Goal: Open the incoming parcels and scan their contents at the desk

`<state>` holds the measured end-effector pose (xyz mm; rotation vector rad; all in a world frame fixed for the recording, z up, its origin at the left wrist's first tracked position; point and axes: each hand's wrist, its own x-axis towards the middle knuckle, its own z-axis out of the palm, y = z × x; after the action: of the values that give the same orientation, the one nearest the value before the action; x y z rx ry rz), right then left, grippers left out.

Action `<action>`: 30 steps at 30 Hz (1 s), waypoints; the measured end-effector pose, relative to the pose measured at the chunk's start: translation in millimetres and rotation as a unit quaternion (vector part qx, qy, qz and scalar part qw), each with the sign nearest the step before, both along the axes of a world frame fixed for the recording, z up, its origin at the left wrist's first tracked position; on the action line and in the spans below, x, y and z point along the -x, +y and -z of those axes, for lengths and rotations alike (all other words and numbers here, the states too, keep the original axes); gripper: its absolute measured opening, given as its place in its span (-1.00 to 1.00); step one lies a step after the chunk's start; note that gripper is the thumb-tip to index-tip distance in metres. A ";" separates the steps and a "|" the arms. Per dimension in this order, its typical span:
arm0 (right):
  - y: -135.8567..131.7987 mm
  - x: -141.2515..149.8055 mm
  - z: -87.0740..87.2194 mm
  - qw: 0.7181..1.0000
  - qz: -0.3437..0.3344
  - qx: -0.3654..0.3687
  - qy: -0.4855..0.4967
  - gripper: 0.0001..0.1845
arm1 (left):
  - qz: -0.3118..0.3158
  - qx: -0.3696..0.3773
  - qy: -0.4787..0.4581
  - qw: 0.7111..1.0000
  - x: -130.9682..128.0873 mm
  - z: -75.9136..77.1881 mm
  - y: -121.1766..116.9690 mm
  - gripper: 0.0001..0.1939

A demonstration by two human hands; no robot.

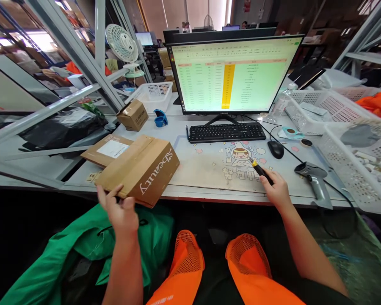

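My left hand (pixel 119 209) grips the near corner of a brown cardboard box (pixel 142 169) printed "sbeauty", which rests tilted on the front edge of the desk (pixel 209 169). My right hand (pixel 276 188) is closed around a black utility knife with a yellow tip (pixel 260 169), its point lying on the desk mat. A flat cardboard parcel with a white label (pixel 106 150) lies just behind the box.
A keyboard (pixel 227 132), mouse (pixel 275 149) and monitor (pixel 233 74) stand ahead. A barcode scanner (pixel 316 180) lies at right beside white mesh baskets (pixel 352 148). A small carton (pixel 132 114), blue tape dispenser (pixel 160 118) and fan (pixel 123 46) stand at back left. Green bag (pixel 82 250) below.
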<state>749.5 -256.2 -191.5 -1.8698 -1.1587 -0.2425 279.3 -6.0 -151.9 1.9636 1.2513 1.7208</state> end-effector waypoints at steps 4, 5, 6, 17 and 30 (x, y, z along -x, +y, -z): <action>-4.7 4.8 9.4 1.000 -0.010 0.011 0.001 -0.44 | -0.089 -0.055 -0.058 0.993 -25.5 -0.2 6.6 -0.74; -6.6 7.2 10.0 1.000 -0.015 0.013 0.000 -0.44 | -0.100 -0.062 -0.077 0.990 -25.4 -1.4 14.0 -0.81; -8.9 10.4 9.6 1.000 -0.021 0.011 -0.003 -0.44 | -0.101 -0.064 -0.097 0.988 -22.7 -3.0 22.8 -0.86; 8.4 98.9 -57.9 0.951 -0.282 -0.008 -0.127 -0.51 | 0.066 -0.042 -0.036 0.996 -76.9 -35.5 87.7 -0.45; 56.7 114.0 -47.6 0.937 -0.275 0.004 -0.217 -0.47 | 0.131 -0.280 0.175 0.935 -107.8 -20.1 -31.5 -0.62</action>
<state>635.5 -199.5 -143.9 -1.4545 -1.9340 -0.3406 387.1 -37.6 -131.7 2.7107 0.5562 1.7686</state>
